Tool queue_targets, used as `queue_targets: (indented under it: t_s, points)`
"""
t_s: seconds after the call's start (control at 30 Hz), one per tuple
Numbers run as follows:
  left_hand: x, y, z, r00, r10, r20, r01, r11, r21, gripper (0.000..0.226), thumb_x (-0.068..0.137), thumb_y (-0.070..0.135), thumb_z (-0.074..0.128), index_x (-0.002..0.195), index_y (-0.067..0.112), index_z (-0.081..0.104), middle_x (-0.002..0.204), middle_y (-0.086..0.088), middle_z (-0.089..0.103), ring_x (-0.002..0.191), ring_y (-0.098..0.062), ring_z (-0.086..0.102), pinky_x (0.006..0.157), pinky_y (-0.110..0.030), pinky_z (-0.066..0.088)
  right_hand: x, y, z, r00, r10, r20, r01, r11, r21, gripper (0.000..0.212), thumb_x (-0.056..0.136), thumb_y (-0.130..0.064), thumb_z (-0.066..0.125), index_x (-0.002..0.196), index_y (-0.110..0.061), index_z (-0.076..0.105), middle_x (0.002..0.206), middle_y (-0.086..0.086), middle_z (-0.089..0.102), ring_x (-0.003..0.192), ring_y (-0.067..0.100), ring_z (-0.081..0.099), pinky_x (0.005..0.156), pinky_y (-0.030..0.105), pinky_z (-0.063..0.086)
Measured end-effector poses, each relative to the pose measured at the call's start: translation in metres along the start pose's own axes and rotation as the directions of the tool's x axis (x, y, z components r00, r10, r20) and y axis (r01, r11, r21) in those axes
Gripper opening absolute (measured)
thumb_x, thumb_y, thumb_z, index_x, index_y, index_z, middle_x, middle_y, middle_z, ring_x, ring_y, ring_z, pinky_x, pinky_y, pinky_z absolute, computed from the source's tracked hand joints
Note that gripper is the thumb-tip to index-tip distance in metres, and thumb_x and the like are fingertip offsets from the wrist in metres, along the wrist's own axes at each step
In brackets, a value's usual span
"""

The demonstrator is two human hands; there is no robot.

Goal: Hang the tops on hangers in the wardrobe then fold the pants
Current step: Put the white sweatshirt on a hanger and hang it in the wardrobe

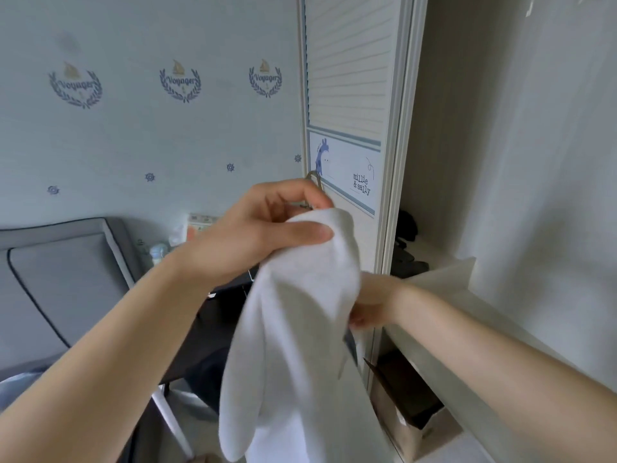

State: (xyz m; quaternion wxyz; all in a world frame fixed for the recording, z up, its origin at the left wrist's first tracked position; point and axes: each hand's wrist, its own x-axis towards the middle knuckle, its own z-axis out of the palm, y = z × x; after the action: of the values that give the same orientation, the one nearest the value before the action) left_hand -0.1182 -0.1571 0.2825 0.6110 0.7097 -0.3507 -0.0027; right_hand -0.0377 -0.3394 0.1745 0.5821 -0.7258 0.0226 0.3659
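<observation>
- Step judged: fitting the white top (300, 329) onto a hanger (314, 182). Advise keeping the hook upright and seating each shoulder evenly before hanging it in the wardrobe (500, 162).
- Left hand (267, 235), centre frame, pinches the top's upper edge at the hanger.
- Right hand (370, 305), right of centre, is partly hidden behind the fabric; grasp cannot be told.
- Top hangs from the left hand down to the lower centre of the frame.

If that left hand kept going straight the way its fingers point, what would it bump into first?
Probably the white louvred wardrobe door. The left hand, gripping the white fabric top and a metal hanger hook, points right toward it, though depth is hard to judge.
</observation>
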Motion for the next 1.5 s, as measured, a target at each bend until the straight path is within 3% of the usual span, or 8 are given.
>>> queue_targets:
  t_s: [0.33, 0.43, 0.53, 0.67, 0.93, 1.13, 1.3, 1.5]
  points:
    - [-0.018, -0.05, -0.03, 0.834, -0.342, 0.434, 0.353, 0.934, 0.058, 0.029, 0.082, 0.014, 0.071, 0.111, 0.01, 0.071, 0.109, -0.013, 0.072, 0.099, -0.02, 0.068, 0.086, -0.028, 0.052, -0.073, -0.083, -0.048, 0.876, -0.479, -0.06, 0.47, 0.816, 0.336, 0.018, 0.069, -0.003, 0.052, 0.079, -0.003, 0.068, 0.076, 0.009, 0.061, 0.07, 0.022, 0.063, 0.064, 0.031, 0.058]
    - [0.005, -0.06, -0.029, 0.974, -0.22, 0.057, 0.22, 0.975, 0.001, 0.013, 0.087, 0.018, 0.07, 0.095, 0.01, 0.075, 0.095, -0.016, 0.074, 0.084, -0.024, 0.07, 0.078, -0.031, 0.054, -0.091, -0.096, -0.044, 0.821, -0.571, 0.001, 0.542, 0.779, 0.314, 0.03, 0.071, -0.007, 0.053, 0.093, -0.003, 0.073, 0.099, 0.011, 0.065, 0.099, 0.025, 0.061, 0.082, 0.035, 0.055]
    - [0.028, -0.065, -0.034, 0.901, -0.037, -0.432, 0.061, 0.997, 0.042, 0.013, 0.086, 0.007, 0.067, 0.085, 0.019, 0.071, 0.084, -0.004, 0.073, 0.076, -0.014, 0.067, 0.069, -0.024, 0.05, -0.105, -0.098, -0.041, 0.783, -0.618, 0.069, 0.59, 0.773, 0.233, 0.03, 0.073, -0.009, 0.052, 0.09, -0.006, 0.076, 0.098, 0.009, 0.072, 0.093, 0.022, 0.068, 0.083, 0.032, 0.054]
    - [0.062, -0.07, -0.005, 0.978, -0.146, -0.15, 0.175, 0.963, 0.203, 0.035, 0.091, 0.001, 0.062, 0.11, 0.031, 0.062, 0.109, 0.012, 0.067, 0.111, -0.002, 0.061, 0.085, -0.014, 0.05, -0.12, -0.097, -0.036, 0.751, -0.651, 0.107, 0.629, 0.755, 0.184, 0.017, 0.075, -0.009, 0.052, 0.082, -0.006, 0.068, 0.088, 0.013, 0.066, 0.084, 0.025, 0.064, 0.08, 0.033, 0.052]
    - [0.072, -0.071, 0.031, 0.981, -0.196, 0.006, 0.196, 0.98, -0.041, 0.028, 0.104, 0.019, 0.045, 0.087, 0.001, 0.058, 0.058, 0.006, 0.054, 0.048, -0.003, 0.048, 0.048, -0.011, 0.041, -0.173, -0.083, -0.06, 0.675, -0.738, -0.014, 0.734, 0.67, 0.111, 0.01, 0.077, -0.012, 0.05, 0.071, -0.012, 0.058, 0.065, 0.0, 0.058, 0.06, 0.013, 0.058, 0.057, 0.02, 0.049]
    - [0.092, -0.046, 0.032, 0.944, -0.261, -0.203, 0.173, 0.912, -0.371, 0.028, 0.104, 0.018, 0.042, 0.094, 0.007, 0.066, 0.078, -0.003, 0.074, 0.074, -0.015, 0.071, 0.063, -0.025, 0.054, -0.179, -0.05, -0.075, 0.562, -0.694, -0.45, 0.453, 0.713, -0.534, 0.026, 0.093, -0.004, 0.048, 0.081, -0.016, 0.068, 0.074, 0.0, 0.065, 0.065, 0.007, 0.06, 0.064, 0.022, 0.048]
    - [0.098, -0.037, 0.047, 0.959, -0.253, -0.131, 0.189, 0.909, -0.372, 0.031, 0.104, 0.021, 0.041, 0.087, 0.01, 0.065, 0.071, -0.003, 0.073, 0.07, -0.016, 0.071, 0.058, -0.025, 0.055, -0.171, -0.005, -0.041, 0.619, -0.725, -0.304, 0.378, 0.613, -0.694, 0.023, 0.079, -0.061, 0.057, 0.099, -0.053, 0.047, 0.1, -0.034, 0.055, 0.089, -0.011, 0.055, 0.071, 0.011, 0.043]
    - [0.106, -0.033, 0.044, 0.97, -0.222, -0.103, 0.163, 0.9, -0.404, 0.033, 0.101, 0.022, 0.047, 0.076, 0.013, 0.068, 0.069, -0.003, 0.07, 0.067, -0.015, 0.069, 0.059, -0.025, 0.053, -0.131, 0.03, -0.041, 0.317, -0.767, -0.558, 0.042, 0.599, -0.8, 0.024, 0.086, -0.033, 0.06, 0.076, -0.031, 0.038, 0.062, -0.013, 0.047, 0.058, 0.006, 0.046, 0.047, 0.017, 0.028]
